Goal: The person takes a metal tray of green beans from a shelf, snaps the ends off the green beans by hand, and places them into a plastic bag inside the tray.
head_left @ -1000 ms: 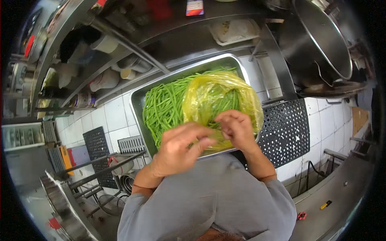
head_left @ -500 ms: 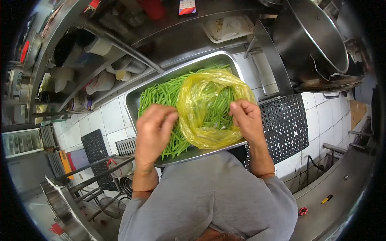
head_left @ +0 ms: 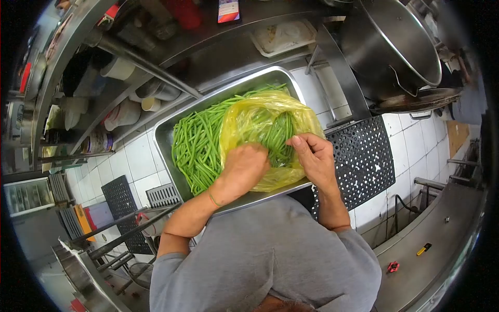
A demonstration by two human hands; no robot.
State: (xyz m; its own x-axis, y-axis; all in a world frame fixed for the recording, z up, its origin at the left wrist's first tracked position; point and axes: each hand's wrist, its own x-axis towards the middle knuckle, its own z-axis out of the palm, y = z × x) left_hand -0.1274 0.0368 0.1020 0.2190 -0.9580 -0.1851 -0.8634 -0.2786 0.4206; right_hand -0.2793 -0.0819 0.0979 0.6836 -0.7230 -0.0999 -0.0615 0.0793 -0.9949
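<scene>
A deep metal tray (head_left: 165, 136) holds many green beans (head_left: 196, 143), loose along its left side and far end. On the tray's right part lies a translucent yellow plastic bag (head_left: 244, 112), its mouth wide, with more green beans inside. My left hand (head_left: 244, 166) reaches over the bag's near left rim, fingers curled down toward the beans within; its fingertips are hidden. My right hand (head_left: 314, 158) is at the bag's right rim, thumb and forefinger pinched together beside the beans. Whatever sits in that pinch is too small to make out.
Beyond the tray, a metal counter holds a phone (head_left: 228, 11) and a white tray (head_left: 285, 39). A large metal pot (head_left: 392, 47) stands at the upper right. Black perforated mats (head_left: 358, 161) lie on white floor tiles. A yellow cutter (head_left: 424, 249) rests on the right-hand counter.
My left hand has moved right, from above the loose beans to inside the bag's mouth. The right hand stays by the bag's right rim. The whole view has shifted slightly.
</scene>
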